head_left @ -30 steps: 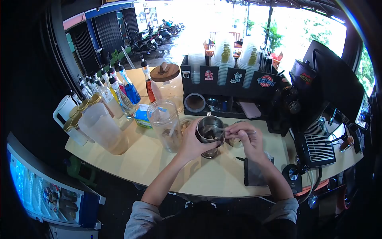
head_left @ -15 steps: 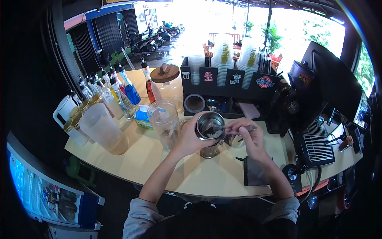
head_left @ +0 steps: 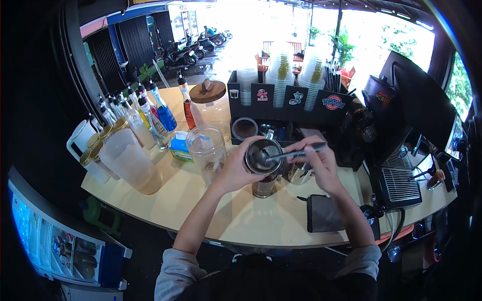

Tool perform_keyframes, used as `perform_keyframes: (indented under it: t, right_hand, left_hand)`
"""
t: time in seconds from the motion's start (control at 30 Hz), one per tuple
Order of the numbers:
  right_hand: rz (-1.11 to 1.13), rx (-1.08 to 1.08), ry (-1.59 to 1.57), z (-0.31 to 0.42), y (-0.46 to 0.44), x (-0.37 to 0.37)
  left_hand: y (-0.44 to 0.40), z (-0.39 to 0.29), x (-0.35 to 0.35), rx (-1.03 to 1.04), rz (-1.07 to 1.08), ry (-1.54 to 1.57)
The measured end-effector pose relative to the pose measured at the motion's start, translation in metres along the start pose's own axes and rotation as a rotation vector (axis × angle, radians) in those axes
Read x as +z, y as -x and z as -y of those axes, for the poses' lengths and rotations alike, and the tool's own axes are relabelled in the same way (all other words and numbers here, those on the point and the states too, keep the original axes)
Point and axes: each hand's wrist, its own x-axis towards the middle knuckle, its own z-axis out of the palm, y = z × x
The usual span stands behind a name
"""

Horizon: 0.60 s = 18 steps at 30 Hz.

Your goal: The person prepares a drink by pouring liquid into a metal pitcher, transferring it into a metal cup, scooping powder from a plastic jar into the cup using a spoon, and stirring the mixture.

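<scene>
My left hand (head_left: 237, 168) is wrapped around a metal shaker cup (head_left: 249, 161), whose open mouth faces up toward me. A perforated, strainer-like part shows inside it. In my right hand (head_left: 321, 163) is a metal spoon (head_left: 293, 153), pinched by its handle, with its bowl inside the cup. Beneath the shaker cup, a clear glass (head_left: 263, 189) with something dark in it stands on the counter, partly hidden. Next to my left hand is a large clear jar (head_left: 207, 150). A metal pitcher (head_left: 299, 174) stands behind my right hand, partly covered.
A frosted pitcher (head_left: 131, 163), syrup bottles (head_left: 163, 113) and a tissue pack (head_left: 179, 146) occupy the left side. Behind are a lidded jar (head_left: 208, 93) and a black cup holder (head_left: 301, 103). An espresso machine (head_left: 401, 185) and a folded dark cloth (head_left: 324, 214) are right.
The shaker cup has turned slightly in my left hand, showing more of the perforated part. My right hand has raised the spoon's handle, and the spoon lies more visibly across the rim.
</scene>
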Motion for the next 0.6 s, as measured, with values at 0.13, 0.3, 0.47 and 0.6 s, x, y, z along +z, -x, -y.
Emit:
perform_keyframes:
  t: [0.13, 0.3, 0.47, 0.6]
  right_hand:
    - [-0.015, -0.009, 0.073, 0.006, -0.006, -0.002]
    - [-0.059, -0.038, 0.100, 0.010, -0.012, -0.001]
    - [-0.014, 0.019, 0.123, 0.015, -0.017, -0.003]
    - [0.031, 0.046, 0.143, 0.022, -0.029, -0.001]
  left_hand:
    - [0.000, 0.000, 0.001, 0.012, -0.001, -0.057]
    - [0.002, 0.007, 0.003, -0.004, 0.011, -0.059]
    - [0.003, 0.009, 0.004, 0.050, -0.020, -0.092]
    - [0.003, 0.010, 0.004, 0.062, 0.000, -0.097]
